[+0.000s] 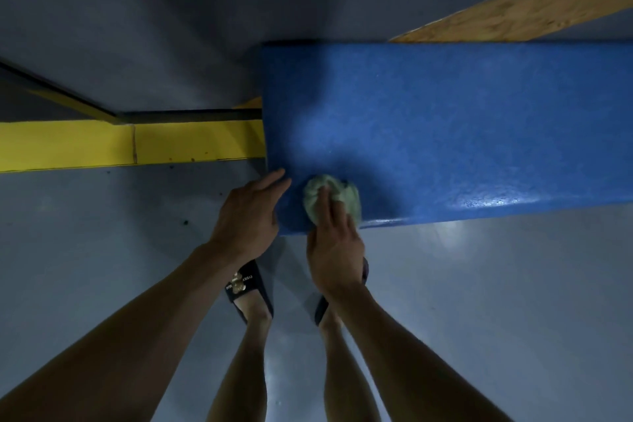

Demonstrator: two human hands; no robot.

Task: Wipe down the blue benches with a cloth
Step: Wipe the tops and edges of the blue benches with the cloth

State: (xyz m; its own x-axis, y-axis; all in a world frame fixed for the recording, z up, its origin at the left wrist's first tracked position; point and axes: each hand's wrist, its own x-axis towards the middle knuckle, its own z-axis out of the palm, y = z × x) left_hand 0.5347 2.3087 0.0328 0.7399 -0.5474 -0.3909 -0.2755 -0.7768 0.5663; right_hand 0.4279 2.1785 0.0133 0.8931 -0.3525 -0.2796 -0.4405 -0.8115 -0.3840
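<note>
A blue bench (445,120) with a speckled top fills the middle right of the view, its left end near the centre. A crumpled pale green cloth (346,197) lies on the bench's near left corner. My right hand (334,247) lies over the cloth with straight fingers pressing it onto the surface. My left hand (250,212) rests on the bench's left corner edge, fingers straight, holding nothing.
Grey floor (102,267) surrounds the bench. A yellow painted strip (137,144) with a dark rail (188,116) behind it runs left from the bench. A wooden plank (534,7) angles up at the top right. My feet in dark sandals (251,288) stand just before the bench.
</note>
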